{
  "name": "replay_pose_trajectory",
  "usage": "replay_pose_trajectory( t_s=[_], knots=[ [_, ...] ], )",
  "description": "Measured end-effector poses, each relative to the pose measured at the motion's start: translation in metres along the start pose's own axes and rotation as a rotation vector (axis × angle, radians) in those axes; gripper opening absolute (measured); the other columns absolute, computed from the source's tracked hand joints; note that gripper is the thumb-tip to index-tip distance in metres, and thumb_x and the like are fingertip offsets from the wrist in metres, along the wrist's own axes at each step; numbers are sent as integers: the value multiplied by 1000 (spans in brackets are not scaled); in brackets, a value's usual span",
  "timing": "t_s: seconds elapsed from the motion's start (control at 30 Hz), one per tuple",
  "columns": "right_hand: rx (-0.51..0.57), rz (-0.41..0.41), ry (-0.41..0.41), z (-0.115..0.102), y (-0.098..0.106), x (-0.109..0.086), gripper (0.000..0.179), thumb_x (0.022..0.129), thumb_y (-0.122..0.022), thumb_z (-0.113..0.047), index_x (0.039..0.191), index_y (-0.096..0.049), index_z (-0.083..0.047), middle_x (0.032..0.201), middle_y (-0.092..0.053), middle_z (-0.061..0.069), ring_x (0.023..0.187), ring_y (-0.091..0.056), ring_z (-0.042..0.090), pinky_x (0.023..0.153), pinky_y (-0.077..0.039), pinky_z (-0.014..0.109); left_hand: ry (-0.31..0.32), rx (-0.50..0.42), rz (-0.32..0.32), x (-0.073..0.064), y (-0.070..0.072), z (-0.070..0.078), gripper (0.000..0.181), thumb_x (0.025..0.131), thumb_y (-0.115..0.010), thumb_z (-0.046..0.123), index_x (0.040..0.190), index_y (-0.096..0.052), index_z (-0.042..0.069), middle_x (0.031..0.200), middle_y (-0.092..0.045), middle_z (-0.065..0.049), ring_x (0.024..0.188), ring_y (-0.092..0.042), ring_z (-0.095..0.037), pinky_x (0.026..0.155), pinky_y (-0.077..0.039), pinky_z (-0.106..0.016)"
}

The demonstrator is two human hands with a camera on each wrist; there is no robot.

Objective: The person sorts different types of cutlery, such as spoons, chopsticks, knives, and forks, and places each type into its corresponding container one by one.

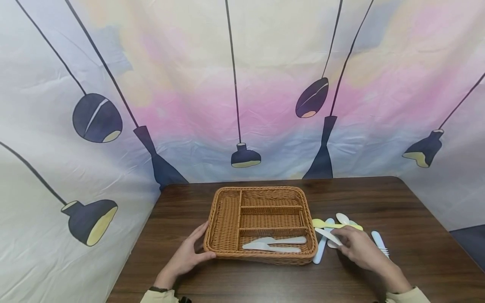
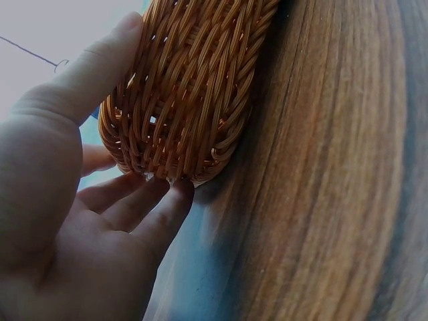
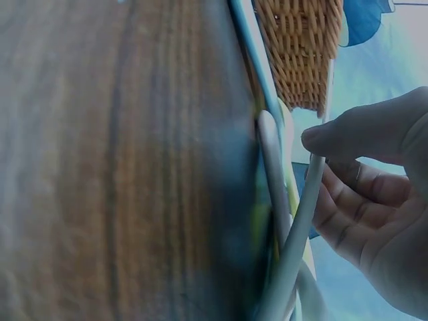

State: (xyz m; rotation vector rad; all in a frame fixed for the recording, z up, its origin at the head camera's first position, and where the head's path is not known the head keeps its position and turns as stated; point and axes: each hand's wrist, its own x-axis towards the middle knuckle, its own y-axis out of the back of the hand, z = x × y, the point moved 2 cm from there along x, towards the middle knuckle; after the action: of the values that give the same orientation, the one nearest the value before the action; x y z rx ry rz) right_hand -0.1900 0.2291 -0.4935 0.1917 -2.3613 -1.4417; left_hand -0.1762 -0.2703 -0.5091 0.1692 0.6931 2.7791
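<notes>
A brown wicker basket (image 1: pixel 240 219) with several compartments stands on the table. Two white plastic knives (image 1: pixel 273 248) lie side by side in its front compartment. At the basket's front left corner my left hand (image 1: pixel 188 251) holds on, thumb against the front wall and fingers on the left side. In the left wrist view the fingertips touch the woven wall (image 2: pixel 180 87). My right hand (image 1: pixel 360 248) pinches a white plastic knife (image 1: pixel 328 236) between thumb and fingers, right of the basket, above a loose pile of cutlery. In the right wrist view the pinched knife (image 3: pixel 304 221) slants past the pile.
Under and behind my right hand lie a yellow spoon (image 1: pixel 319 223), a white spoon (image 1: pixel 342 218) and a light blue handle (image 1: pixel 320 251). Farther right is a pale blue fork (image 1: pixel 379 242). A printed cloth (image 1: pixel 204 105) hangs behind the dark wooden table (image 1: pixel 182 210).
</notes>
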Motion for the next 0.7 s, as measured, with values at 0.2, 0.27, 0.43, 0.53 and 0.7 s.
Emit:
replay_pose_trajectory(
  t_s=[0.2,0.27,0.43,0.53,0.7],
  knots=[
    [32,23,25,0,5,2,35,72,-82,-3,105,-72,-11,82,-59,-11,67,-51,-2,53,-45,17,-4,8,3,-1,0,-1,102,77,-83,28,157,-21,13,160,-15,-22,142,-31,-40,107,-45,-40],
    [47,16,32,-3,7,3,35,73,-83,-5,106,-72,-12,82,-58,-11,66,-50,-2,53,-44,17,-10,11,5,-1,0,-1,102,77,-83,28,157,-21,13,160,-15,-22,142,-30,-40,107,-46,-40],
    [72,9,53,-9,12,8,35,74,-85,-12,107,-71,-15,80,-58,-12,65,-48,-4,52,-43,17,-18,18,7,-1,0,-1,101,78,-83,29,156,-22,15,160,-16,-20,142,-29,-39,106,-47,-39],
    [73,20,75,-11,14,11,37,73,-86,-13,107,-71,-14,80,-58,-12,65,-48,-5,52,-43,17,-13,23,8,-1,0,-1,101,78,-83,30,156,-22,15,160,-16,-20,143,-29,-39,106,-47,-39],
    [76,-5,74,-15,17,17,37,75,-83,-6,109,-70,-12,82,-59,-11,66,-49,-5,51,-42,18,-3,35,12,0,1,0,101,77,-83,31,156,-23,14,160,-16,-21,143,-27,-39,106,-47,-39]
  ],
)
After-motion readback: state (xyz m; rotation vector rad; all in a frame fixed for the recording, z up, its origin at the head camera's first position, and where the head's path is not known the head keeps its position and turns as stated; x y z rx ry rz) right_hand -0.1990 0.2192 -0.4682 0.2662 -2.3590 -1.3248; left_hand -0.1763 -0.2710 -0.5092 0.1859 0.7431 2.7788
